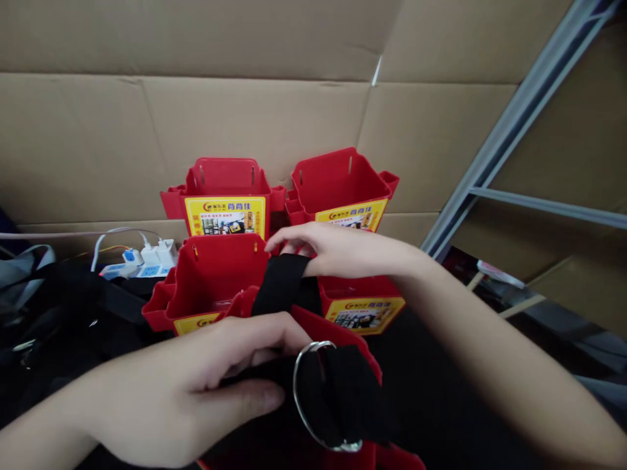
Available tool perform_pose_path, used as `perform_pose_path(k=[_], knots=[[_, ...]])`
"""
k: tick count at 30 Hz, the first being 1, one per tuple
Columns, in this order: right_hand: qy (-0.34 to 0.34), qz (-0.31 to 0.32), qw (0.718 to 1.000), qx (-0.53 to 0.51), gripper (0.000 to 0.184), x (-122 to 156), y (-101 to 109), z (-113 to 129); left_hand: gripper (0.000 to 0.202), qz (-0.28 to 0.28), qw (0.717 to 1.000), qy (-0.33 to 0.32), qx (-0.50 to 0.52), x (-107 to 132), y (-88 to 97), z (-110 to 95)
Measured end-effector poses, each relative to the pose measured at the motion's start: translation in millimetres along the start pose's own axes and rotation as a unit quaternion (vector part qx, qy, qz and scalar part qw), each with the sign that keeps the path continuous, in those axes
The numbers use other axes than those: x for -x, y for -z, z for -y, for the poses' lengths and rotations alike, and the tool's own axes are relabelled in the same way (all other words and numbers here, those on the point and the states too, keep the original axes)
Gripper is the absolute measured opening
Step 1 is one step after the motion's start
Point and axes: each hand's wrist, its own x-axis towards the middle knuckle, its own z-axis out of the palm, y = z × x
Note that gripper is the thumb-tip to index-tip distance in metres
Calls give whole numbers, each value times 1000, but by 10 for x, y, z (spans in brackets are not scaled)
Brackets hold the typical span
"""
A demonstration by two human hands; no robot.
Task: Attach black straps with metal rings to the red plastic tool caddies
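Where the black strap (281, 284) runs up through the centre of the frame, its upper end is pinched by the right hand (343, 249), the grip nearly closed on the webbing. The lower part, beside the metal ring (296, 391), is held by the left hand (196, 385) at lower left, with fingers and thumb curled shut around it. Behind, red bins (215, 274) with yellow labels (225, 215) are seen against cardboard (245, 117).
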Motion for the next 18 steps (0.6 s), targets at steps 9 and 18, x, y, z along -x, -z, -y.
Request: perform_pose_path(k=[9, 18], knots=[[0, -154, 988, 20, 31, 260, 345, -8, 26, 5, 959, 5, -282, -161, -45, 81], [47, -14, 998, 26, 40, 784, 1, 334, 24, 97, 866, -9, -491, -279, -115, 491]])
